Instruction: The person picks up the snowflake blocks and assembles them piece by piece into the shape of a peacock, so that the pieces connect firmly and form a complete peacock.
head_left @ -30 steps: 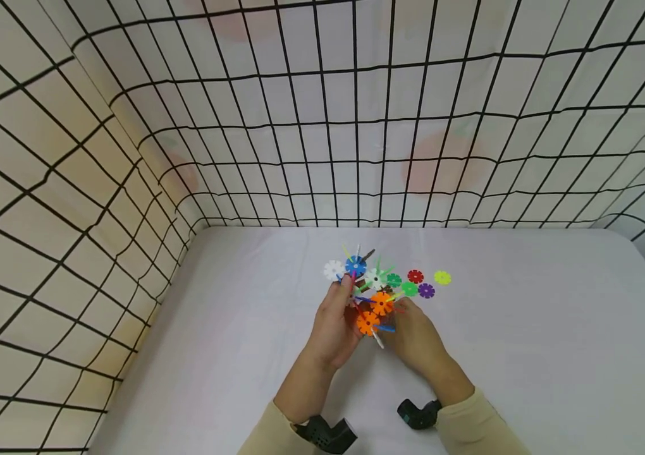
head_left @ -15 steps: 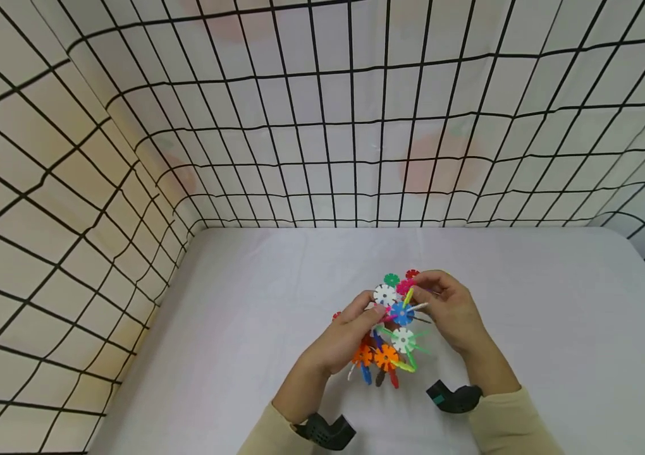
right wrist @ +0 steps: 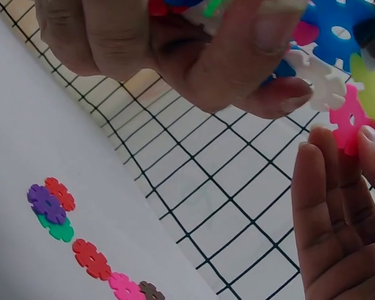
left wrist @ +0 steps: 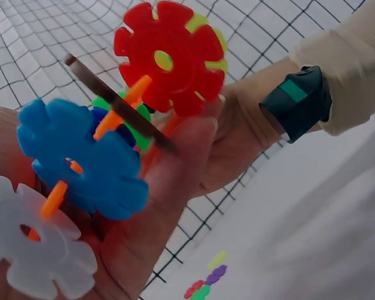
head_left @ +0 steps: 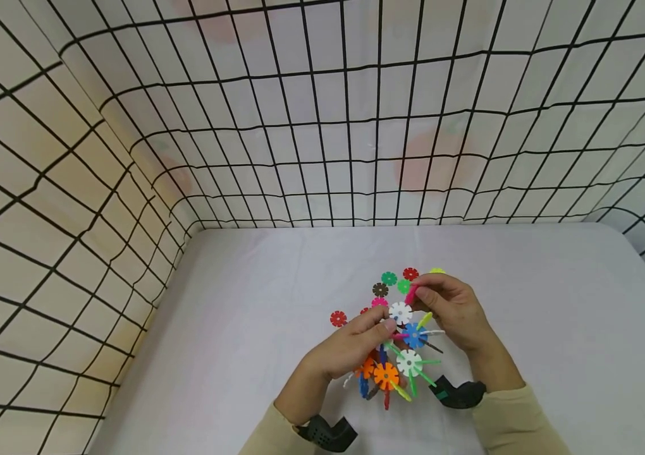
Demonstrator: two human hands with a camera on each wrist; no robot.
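My left hand (head_left: 348, 344) grips a cluster of interlocking snowflake discs (head_left: 386, 376), a many-coloured build with discs slotted edge to edge. A white disc (head_left: 400, 313) and a blue disc (head_left: 415, 335) stick out on its right side. Thumb and finger of my right hand (head_left: 459, 313) pinch a pink disc (right wrist: 347, 119), whose edge meets the white disc in the right wrist view; whether it is slotted in, I cannot tell. In the left wrist view, a red disc (left wrist: 175, 56), a blue disc (left wrist: 81, 159) and a brown disc seen edge-on belong near the cluster.
Loose discs lie on the white table (head_left: 231, 303) beyond the hands, among them a red disc (head_left: 338, 318), a brown disc (head_left: 380, 289) and a green disc (head_left: 389, 278). Black wire mesh (head_left: 322, 145) stands along the back and sides.
The cluster has turned and shifted right and nearer in my left hand. My right hand has left the cluster's lower side, moved up right, and now holds a pink disc against its white disc.
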